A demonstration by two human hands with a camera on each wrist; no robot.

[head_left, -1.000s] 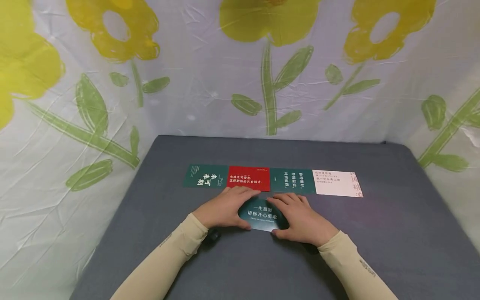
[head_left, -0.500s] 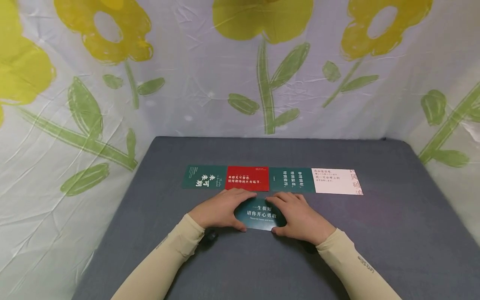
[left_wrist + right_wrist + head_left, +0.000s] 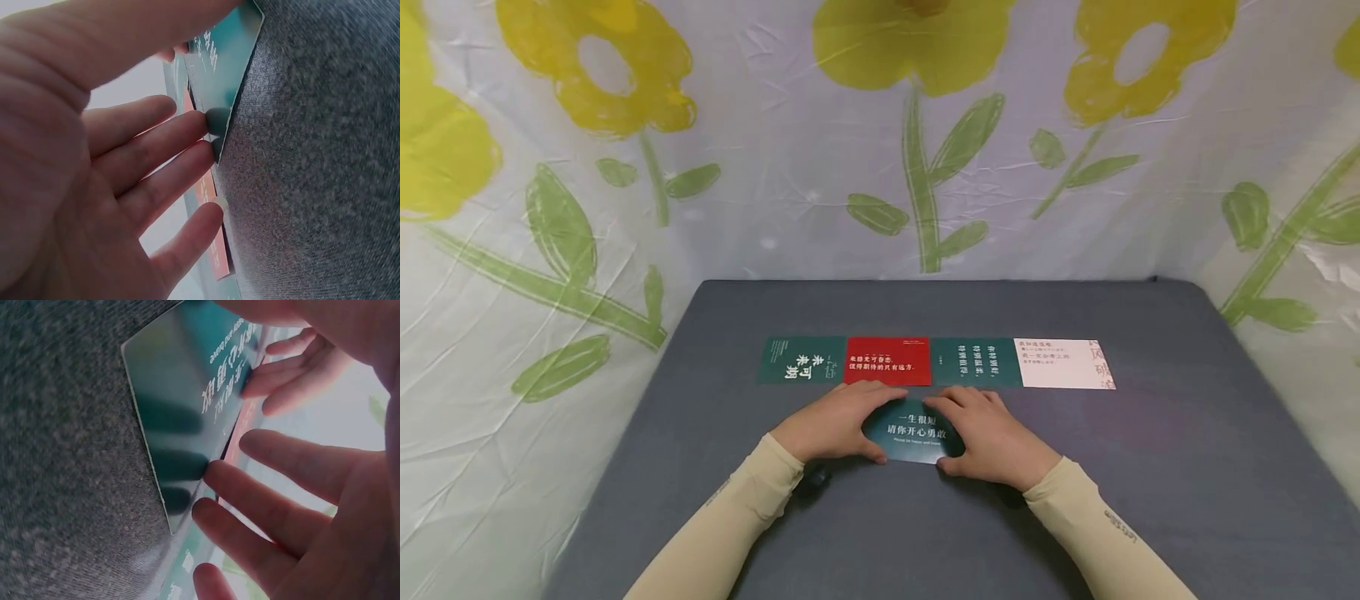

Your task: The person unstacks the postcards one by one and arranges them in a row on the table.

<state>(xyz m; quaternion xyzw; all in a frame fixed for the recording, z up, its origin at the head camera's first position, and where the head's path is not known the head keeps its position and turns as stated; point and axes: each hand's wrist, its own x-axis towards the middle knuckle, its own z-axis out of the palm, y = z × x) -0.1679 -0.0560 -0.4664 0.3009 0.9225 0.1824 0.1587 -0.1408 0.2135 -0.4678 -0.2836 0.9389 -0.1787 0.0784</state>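
While both hands frame it, the near card is the landmark for every place below.

Near card: dark green card (image 3: 916,432) with white writing, flat on the grey table (image 3: 1187,467), just nearer the person than the row of four cards.

Left hand: left hand (image 3: 835,425) lies on the card's left end, fingers straight and slightly spread, thumb at the near edge; it presses, nothing curled round the card.

Right hand: right hand (image 3: 992,437) lies on the card's right end in the same way, fingers straight, thumb at the near edge.

Row beyond the card: green card (image 3: 801,360) far left, red card (image 3: 887,361), another green card (image 3: 976,362), white card (image 3: 1063,363) far right, edges touching.

Backdrop: white cloth with yellow flowers (image 3: 925,150) hangs behind and beside the table.

Left wrist view only: fingertips (image 3: 203,125) meet the card's edge (image 3: 225,69); the red card shows beyond them.

Right wrist view only: fingers (image 3: 250,487) touch the card's glossy face (image 3: 181,394), which mirrors them as dark streaks; the left hand's fingers show beyond.

Head view only: the full row and both beige sleeves (image 3: 730,517).
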